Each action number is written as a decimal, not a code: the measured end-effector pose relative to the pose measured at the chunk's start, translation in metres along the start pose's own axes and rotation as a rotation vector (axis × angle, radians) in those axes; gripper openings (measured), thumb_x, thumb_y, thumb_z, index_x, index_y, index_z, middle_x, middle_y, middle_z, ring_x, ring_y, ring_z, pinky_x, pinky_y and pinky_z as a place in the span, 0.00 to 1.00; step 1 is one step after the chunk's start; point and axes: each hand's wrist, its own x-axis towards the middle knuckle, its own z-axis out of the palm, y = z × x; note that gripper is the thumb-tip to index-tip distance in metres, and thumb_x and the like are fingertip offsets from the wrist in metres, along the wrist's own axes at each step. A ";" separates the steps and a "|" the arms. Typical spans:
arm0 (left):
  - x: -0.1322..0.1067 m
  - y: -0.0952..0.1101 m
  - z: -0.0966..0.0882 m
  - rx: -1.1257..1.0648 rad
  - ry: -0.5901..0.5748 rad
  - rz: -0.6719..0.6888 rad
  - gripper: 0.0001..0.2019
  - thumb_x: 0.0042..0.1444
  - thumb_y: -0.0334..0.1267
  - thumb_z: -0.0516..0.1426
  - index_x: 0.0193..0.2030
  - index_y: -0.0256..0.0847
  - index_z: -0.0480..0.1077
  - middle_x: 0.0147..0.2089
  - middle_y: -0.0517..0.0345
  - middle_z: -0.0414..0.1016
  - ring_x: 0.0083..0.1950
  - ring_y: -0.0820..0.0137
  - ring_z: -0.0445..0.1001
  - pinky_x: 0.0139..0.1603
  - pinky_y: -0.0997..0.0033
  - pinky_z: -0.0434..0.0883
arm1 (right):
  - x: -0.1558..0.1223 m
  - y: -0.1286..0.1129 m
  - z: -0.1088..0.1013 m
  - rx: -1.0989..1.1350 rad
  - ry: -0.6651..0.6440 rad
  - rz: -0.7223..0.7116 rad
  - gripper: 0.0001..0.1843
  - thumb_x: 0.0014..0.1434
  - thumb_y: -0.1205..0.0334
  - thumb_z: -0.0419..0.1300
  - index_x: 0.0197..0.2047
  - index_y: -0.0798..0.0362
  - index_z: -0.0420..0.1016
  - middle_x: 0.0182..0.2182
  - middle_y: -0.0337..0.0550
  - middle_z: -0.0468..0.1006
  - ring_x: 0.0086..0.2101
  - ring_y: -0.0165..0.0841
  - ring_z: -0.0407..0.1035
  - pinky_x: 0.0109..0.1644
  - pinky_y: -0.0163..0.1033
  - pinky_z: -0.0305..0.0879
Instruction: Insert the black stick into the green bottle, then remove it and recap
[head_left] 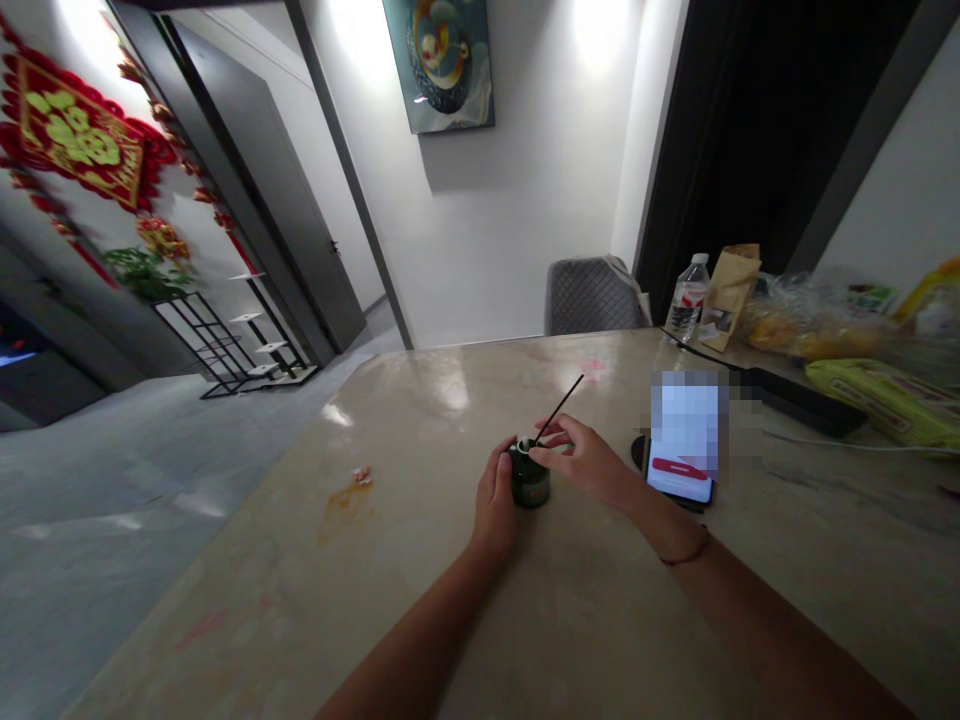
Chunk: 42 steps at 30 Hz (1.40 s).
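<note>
A small dark green glass jar [531,485] stands upright on the table, with something pale showing in its mouth. My left hand [495,505] is closed around the jar's left side. Leaning up and to the right from the mouth is a thin dark stick [564,400]. My right hand [581,455] is at the rim, thumb and fingers drawn together around the foot of the stick. Whether they grip the stick or something smaller is hidden by the fingers.
The stone-patterned table [420,580] carries an orange stain with crumbs [361,476] on the left. To the right lie a lit phone [679,480], a long black object [802,400] and a yellow-green packet [892,395]. Behind these are a water bottle [687,300], a paper bag [729,295] and a grey chair [596,295].
</note>
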 end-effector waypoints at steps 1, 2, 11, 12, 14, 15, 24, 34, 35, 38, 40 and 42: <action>0.002 -0.002 0.000 -0.017 0.021 -0.028 0.21 0.58 0.49 0.43 0.52 0.41 0.63 0.50 0.53 0.70 0.53 0.67 0.65 0.56 0.65 0.59 | 0.000 0.002 0.000 0.014 -0.023 0.005 0.19 0.46 0.56 0.60 0.42 0.53 0.66 0.39 0.44 0.72 0.37 0.32 0.69 0.38 0.37 0.65; 0.003 -0.004 -0.001 -0.039 0.047 -0.060 0.21 0.58 0.49 0.43 0.53 0.41 0.62 0.50 0.52 0.70 0.53 0.66 0.66 0.56 0.63 0.59 | -0.001 0.004 -0.001 0.022 -0.039 0.009 0.21 0.45 0.56 0.61 0.43 0.53 0.65 0.40 0.44 0.72 0.39 0.33 0.68 0.40 0.38 0.65; 0.013 -0.014 -0.008 -0.054 0.277 -0.119 0.19 0.57 0.48 0.44 0.51 0.41 0.60 0.51 0.50 0.68 0.55 0.67 0.64 0.58 0.62 0.57 | -0.015 0.025 0.032 -0.066 0.038 -0.068 0.32 0.38 0.61 0.65 0.48 0.52 0.60 0.47 0.49 0.68 0.49 0.39 0.63 0.53 0.46 0.58; 0.013 -0.014 -0.009 -0.044 0.314 -0.123 0.18 0.57 0.47 0.44 0.51 0.41 0.60 0.52 0.50 0.67 0.55 0.67 0.64 0.58 0.63 0.57 | -0.017 0.027 0.039 -0.089 0.091 -0.092 0.32 0.39 0.63 0.64 0.49 0.52 0.60 0.47 0.49 0.68 0.49 0.40 0.62 0.54 0.46 0.57; 0.015 -0.013 -0.013 -0.033 0.391 -0.136 0.16 0.57 0.45 0.45 0.49 0.41 0.60 0.53 0.50 0.66 0.56 0.68 0.63 0.58 0.65 0.58 | -0.022 0.032 0.051 -0.105 0.193 -0.124 0.33 0.40 0.65 0.63 0.51 0.52 0.58 0.49 0.50 0.67 0.51 0.40 0.61 0.56 0.47 0.55; 0.016 -0.012 -0.014 -0.028 0.423 -0.140 0.15 0.57 0.44 0.46 0.48 0.41 0.59 0.53 0.50 0.65 0.56 0.69 0.63 0.57 0.66 0.58 | -0.024 0.035 0.057 -0.101 0.235 -0.131 0.33 0.41 0.66 0.62 0.52 0.52 0.56 0.50 0.50 0.66 0.52 0.40 0.60 0.56 0.47 0.55; 0.027 -0.015 -0.022 -0.075 0.501 -0.149 0.12 0.55 0.41 0.46 0.44 0.40 0.59 0.49 0.49 0.65 0.52 0.69 0.65 0.56 0.65 0.60 | -0.029 0.053 0.071 -0.055 0.316 -0.117 0.37 0.40 0.66 0.63 0.54 0.54 0.54 0.51 0.53 0.64 0.52 0.42 0.59 0.56 0.49 0.55; 0.028 -0.021 -0.022 -0.110 0.485 -0.154 0.12 0.54 0.40 0.47 0.44 0.41 0.58 0.48 0.50 0.66 0.47 0.71 0.68 0.52 0.67 0.63 | -0.006 0.052 0.064 0.001 0.229 -0.055 0.33 0.39 0.63 0.64 0.49 0.54 0.58 0.44 0.49 0.71 0.44 0.39 0.68 0.49 0.45 0.62; 0.028 -0.021 -0.022 -0.103 0.482 -0.151 0.12 0.54 0.40 0.47 0.44 0.40 0.58 0.48 0.50 0.66 0.47 0.71 0.68 0.51 0.67 0.63 | -0.002 0.053 0.064 0.008 0.214 -0.055 0.33 0.39 0.62 0.64 0.49 0.54 0.58 0.43 0.49 0.71 0.43 0.39 0.68 0.48 0.44 0.63; 0.027 -0.021 -0.022 -0.104 0.468 -0.150 0.11 0.55 0.41 0.46 0.44 0.40 0.58 0.47 0.50 0.66 0.45 0.72 0.70 0.49 0.68 0.64 | 0.011 0.058 0.063 0.019 0.171 -0.049 0.31 0.39 0.61 0.65 0.47 0.54 0.60 0.41 0.47 0.72 0.41 0.38 0.69 0.46 0.44 0.63; 0.026 -0.020 -0.021 -0.116 0.461 -0.153 0.11 0.55 0.40 0.46 0.44 0.40 0.57 0.47 0.49 0.66 0.43 0.72 0.71 0.48 0.67 0.65 | 0.020 0.062 0.063 0.018 0.150 -0.037 0.30 0.38 0.61 0.65 0.46 0.54 0.61 0.40 0.46 0.73 0.40 0.38 0.69 0.45 0.44 0.64; 0.025 -0.019 -0.021 -0.128 0.457 -0.157 0.11 0.56 0.40 0.46 0.45 0.40 0.57 0.46 0.50 0.66 0.41 0.72 0.71 0.46 0.67 0.66 | 0.028 0.065 0.063 0.025 0.132 -0.030 0.30 0.38 0.61 0.65 0.46 0.54 0.61 0.39 0.45 0.73 0.39 0.37 0.69 0.44 0.44 0.64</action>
